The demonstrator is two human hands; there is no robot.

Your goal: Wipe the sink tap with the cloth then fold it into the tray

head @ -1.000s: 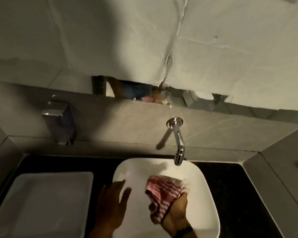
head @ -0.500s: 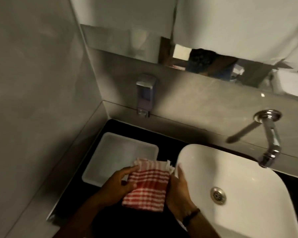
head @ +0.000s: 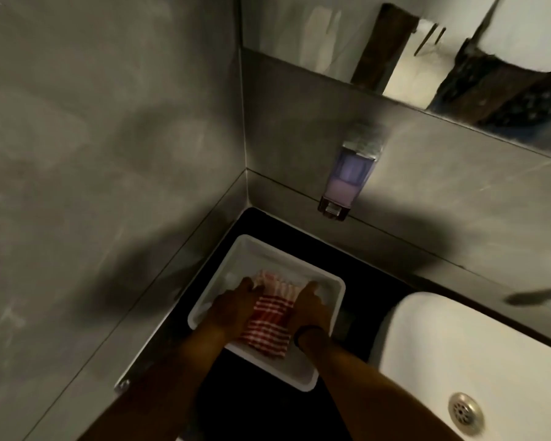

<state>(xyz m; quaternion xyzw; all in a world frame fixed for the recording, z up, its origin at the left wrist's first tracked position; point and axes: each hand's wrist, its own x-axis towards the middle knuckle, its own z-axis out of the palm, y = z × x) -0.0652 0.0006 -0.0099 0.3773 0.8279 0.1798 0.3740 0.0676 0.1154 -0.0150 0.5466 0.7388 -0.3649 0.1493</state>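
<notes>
The red-and-white checked cloth [head: 269,318] lies inside the white tray [head: 252,253] on the dark counter, left of the sink. My left hand [head: 234,305] grips the cloth's left edge and my right hand [head: 310,305] grips its right edge, both reaching into the tray. The far end of the cloth is bunched up between my fingertips. The tap is out of view; only its shadow shows on the wall at the right.
The white basin [head: 452,342] with its metal drain [head: 465,410] sits at the lower right. A wall-mounted soap dispenser [head: 347,179] hangs above the counter's back edge. Grey tiled walls close the corner on the left and behind; a mirror strip [head: 331,43] runs above.
The cloth, held over the counter between tray and sink before, now lies down inside the tray with both hands on it. The view has swung left, losing the tap.
</notes>
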